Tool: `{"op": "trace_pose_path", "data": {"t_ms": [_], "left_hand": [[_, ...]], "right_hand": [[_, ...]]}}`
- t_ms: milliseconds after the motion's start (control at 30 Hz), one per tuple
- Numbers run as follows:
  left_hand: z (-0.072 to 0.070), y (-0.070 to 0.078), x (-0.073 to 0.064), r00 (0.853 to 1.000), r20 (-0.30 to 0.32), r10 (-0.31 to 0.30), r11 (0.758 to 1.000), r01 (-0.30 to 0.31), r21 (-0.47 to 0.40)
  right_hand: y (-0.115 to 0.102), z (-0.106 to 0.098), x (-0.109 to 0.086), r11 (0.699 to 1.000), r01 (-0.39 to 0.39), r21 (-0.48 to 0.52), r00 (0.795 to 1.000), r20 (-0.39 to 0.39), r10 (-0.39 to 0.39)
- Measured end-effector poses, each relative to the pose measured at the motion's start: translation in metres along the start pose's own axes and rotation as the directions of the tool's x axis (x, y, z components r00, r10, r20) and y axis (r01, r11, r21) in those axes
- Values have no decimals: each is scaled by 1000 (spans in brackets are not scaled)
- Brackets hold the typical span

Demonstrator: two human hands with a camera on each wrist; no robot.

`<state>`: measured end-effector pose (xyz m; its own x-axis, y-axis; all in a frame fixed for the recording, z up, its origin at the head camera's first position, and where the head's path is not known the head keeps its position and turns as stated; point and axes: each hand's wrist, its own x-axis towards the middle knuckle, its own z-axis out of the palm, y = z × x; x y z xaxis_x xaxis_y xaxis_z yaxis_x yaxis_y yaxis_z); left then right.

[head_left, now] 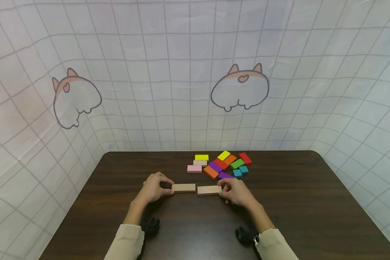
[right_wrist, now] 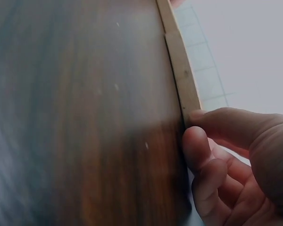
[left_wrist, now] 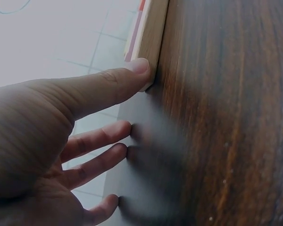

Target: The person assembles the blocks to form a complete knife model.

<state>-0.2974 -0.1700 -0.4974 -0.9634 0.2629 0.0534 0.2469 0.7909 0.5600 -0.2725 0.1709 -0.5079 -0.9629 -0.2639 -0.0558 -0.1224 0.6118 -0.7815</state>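
Two plain wooden blocks lie flat on the table, end to end with a narrow gap between them in the head view. My left hand [head_left: 155, 188] pinches the outer end of the left wooden block [head_left: 183, 188] between thumb and finger. In the left wrist view the thumb [left_wrist: 104, 89] presses on that block's near side, and the other fingers are spread at the table. With thumb and finger my right hand [head_left: 236, 193] grips the outer end of the right wooden block [head_left: 208, 190]. Its remaining fingers are curled in the right wrist view, beside the block's edge [right_wrist: 183, 70].
Behind the hands lie several coloured blocks, among them a pink block [head_left: 194, 169], a green block [head_left: 237, 164], an orange block [head_left: 211, 172] and a red block [head_left: 245, 159]. The dark wooden table [head_left: 195, 231] ends at a white grid-patterned curtain [head_left: 169, 90].
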Motion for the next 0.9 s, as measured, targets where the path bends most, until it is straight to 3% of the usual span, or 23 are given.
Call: {"op": "trace_pose_path", "data": {"t_ms": [200,900], "left_hand": [[-3,1,1,1000,-1,28,1000,-28,11],[-6,-3,-1,1000,4,28,1000,-28,7]], "right_hand": [[-6,5,1,1000,10,-14,999,-41,-10],[-14,11,6,997,-75,-23,996,-42,74]]}}
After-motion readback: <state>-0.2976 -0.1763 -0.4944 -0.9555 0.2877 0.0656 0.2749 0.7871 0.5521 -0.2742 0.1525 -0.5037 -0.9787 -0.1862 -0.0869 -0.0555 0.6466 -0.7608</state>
